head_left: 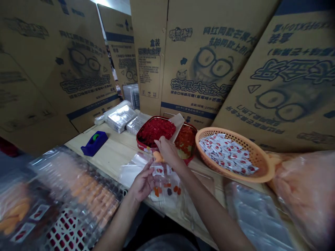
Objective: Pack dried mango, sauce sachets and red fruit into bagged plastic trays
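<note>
My left hand grips the left edge of a clear plastic tray, its fingers curled against it. White sachets with a red print lie in the tray's upper part, and small orange, red and dark candies lie lower down. Just above the sachets, an orange candy shows below my right hand. That hand's fingers are pinched together at the near rim of a red tin; whatever they hold is hidden. Red candies fill the tin's left side, orange and yellowish ones its right side, with a pale divider between.
An orange basket of sachets stands at the right, beside a bag of orange pieces. Empty clear trays lie in front. A blue tape dispenser and filled packs are leftward. Cardboard boxes wall the back.
</note>
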`<state>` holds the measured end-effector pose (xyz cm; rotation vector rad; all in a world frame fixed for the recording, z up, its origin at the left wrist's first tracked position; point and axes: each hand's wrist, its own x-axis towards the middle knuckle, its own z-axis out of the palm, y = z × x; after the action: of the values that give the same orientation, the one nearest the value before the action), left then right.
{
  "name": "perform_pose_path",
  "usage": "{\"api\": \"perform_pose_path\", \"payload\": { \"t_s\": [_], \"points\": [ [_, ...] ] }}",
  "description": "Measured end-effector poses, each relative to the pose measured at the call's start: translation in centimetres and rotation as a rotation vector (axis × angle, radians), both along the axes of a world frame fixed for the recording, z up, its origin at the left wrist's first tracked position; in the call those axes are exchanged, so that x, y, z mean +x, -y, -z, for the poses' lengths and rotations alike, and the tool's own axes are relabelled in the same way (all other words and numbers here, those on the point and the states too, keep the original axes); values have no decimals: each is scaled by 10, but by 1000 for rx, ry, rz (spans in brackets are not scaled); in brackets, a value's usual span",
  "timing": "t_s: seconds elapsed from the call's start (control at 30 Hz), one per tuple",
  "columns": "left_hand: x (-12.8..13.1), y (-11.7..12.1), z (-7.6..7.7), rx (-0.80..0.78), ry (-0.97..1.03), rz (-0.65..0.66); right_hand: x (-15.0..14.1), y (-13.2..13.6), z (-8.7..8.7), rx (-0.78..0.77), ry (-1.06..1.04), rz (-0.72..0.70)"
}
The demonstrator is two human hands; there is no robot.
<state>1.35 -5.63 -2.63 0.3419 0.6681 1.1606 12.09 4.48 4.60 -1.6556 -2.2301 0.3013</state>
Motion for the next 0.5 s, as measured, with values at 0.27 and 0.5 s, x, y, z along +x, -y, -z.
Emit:
{"api": "perform_pose_path", "payload": {
  "t_s": [0.27,0.5],
  "points": [
    [4,2,-7,16,34,-6,-27,-20,17,-35,49,82],
    [4,0,-2,43,-39,-13,-29,-22,21,4,33,45]
  ]
}}
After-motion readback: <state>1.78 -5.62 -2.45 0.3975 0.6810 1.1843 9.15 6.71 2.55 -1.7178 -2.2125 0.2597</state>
